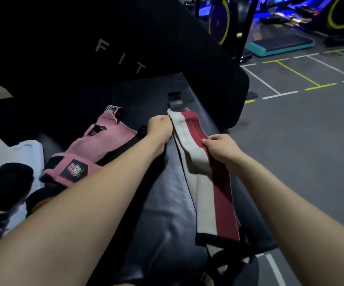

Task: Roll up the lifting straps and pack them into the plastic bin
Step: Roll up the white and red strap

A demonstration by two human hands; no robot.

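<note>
Right hand (220, 148) fingers pinch the red-and-white strap (206, 182) at mid-length; left hand (160, 125) grips its far end, fingers curled. Strap lies stretched along the black padded surface (167, 203). Pink straps (96, 149) sit beside the left forearm.

Ahead of you a black bench pad (163, 203) meets a slanted black panel lettered "FIT" (120, 56), while off to your right a teal aerobic step (278, 44) sits on the grey line-marked floor (303, 129).
</note>
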